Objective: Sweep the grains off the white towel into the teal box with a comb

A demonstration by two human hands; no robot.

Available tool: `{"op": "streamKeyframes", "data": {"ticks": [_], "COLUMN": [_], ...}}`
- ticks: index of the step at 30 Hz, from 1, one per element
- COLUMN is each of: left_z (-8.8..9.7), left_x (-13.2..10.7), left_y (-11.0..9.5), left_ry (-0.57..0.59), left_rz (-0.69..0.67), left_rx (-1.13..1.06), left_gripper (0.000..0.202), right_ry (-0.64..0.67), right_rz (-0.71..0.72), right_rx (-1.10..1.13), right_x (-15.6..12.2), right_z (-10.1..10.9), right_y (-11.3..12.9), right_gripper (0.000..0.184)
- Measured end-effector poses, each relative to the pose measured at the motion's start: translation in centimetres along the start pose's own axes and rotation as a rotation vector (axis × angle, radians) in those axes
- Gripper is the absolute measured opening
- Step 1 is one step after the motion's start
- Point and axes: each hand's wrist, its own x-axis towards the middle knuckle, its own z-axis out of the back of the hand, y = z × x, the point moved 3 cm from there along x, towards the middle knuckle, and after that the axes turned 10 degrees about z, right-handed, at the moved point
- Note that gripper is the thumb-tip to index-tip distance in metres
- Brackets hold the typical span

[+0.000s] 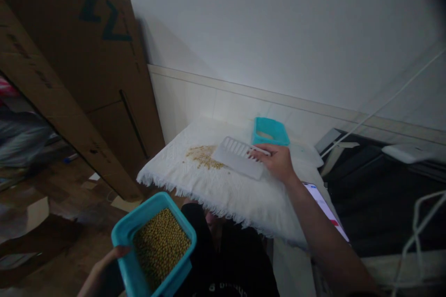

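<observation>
- Turquoise plastic, the brimming tub [190, 220] of round yellowish beans [162, 241] is held out by the left hand [102, 269], thumb hooked over its rim; I can't see the fingers underneath.
- Over the white fringed cloth [251, 204], the right hand [277, 160] pinches the right end of a pale slotted plate [240, 165].
- That plate's long axis runs left to right, dipping toward the wearer on the right; its left end meets a loose scatter of beans and finer grains [204, 155].
- So the scatter lies leftward of the right fingers, the nearer pair, while the tub sits lower left, clear of the fringe.
- Just behind the right hand stands a second turquoise tub [282, 139].
</observation>
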Motion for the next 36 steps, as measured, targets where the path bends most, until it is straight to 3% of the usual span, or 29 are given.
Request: {"op": "streamKeyframes", "data": {"ticks": [3,6,11,13,16,21,24,26,29,36], "left_z": [-1.6,-3.6,-5.7,-6.0,-6.4,-7.7,-8.0,-7.9,-7.7,-8.3], "left_x": [2.2,2.8,3.2,3.3,3.4,3.2,3.1,3.1,2.8,1.8], "left_y": [1.2,2.1,1.7,1.5,1.9,3.0,3.5,3.7,3.9,3.8], "left_ry": [0.083,0.169,0.267,0.298,0.334,0.337,0.347,0.344,0.359,0.32], "left_rz": [0.035,0.054,0.004,-0.019,-0.003,-0.027,-0.024,-0.004,0.023,0.049], "left_rx": [0.083,0.156,0.279,0.313,0.321,0.326,0.324,0.331,0.322,0.29], "left_gripper": [0.107,0.085,0.077,0.075,0.07,0.08,0.08,0.075,0.073,0.105], "right_ry": [0.042,0.07,0.254,0.249,0.188,0.264,0.283,0.266,0.224,0.061], "right_rz": [-0.111,-0.154,-0.167,-0.19,-0.217,-0.222,-0.235,-0.254,-0.277,-0.253], "right_rx": [0.074,0.088,0.05,0.092,0.186,0.233,0.195,0.156,0.106,0.006], "right_x": [-2.5,-3.8,-1.8,-0.2,1.8,3.4,3.8,3.8,3.8,2.9], "right_z": [1.1,-0.3,-2.3,-3.0,-6.3,-15.2,-16.9,-15.8,-12.5,-3.4], "right_y": [-1.0,-1.7,-2.3,-2.5,-2.2,-0.5,-0.8,-1.8,-3.5,-4.7], "right_gripper": [0.035,0.037,0.034,0.037,0.043,0.03,0.021,0.021,0.023,0.036]}}
